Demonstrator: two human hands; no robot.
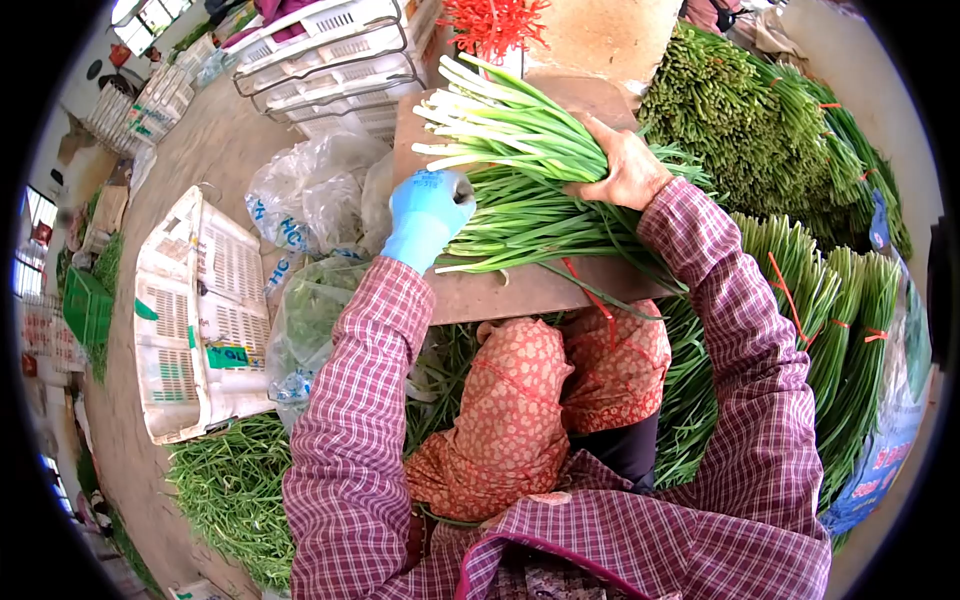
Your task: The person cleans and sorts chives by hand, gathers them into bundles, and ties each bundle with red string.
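My right hand (pixel 625 168), bare, is wrapped around a bunch of green chives (pixel 520 130) above a brown board (pixel 480 300). The bunch's white stalk ends point to the left. More loose chives (pixel 545 225) lie on the board beneath it. My left hand (pixel 430 215), in a light blue glove, is closed at the board's left side, beside the loose chives. Its fingers are curled in, and whatever they hold, if anything, is hidden. A red tie (pixel 592 290) hangs over the board's near edge.
Several tied chive bundles (pixel 850 330) stand on the right, with a large stack (pixel 750 130) behind. Red ties (pixel 495 25) lie beyond the board. A white crate (pixel 215 300), plastic bags (pixel 320 190) and stacked crates (pixel 340 65) are on the left. Loose greens (pixel 230 490) cover the floor nearby.
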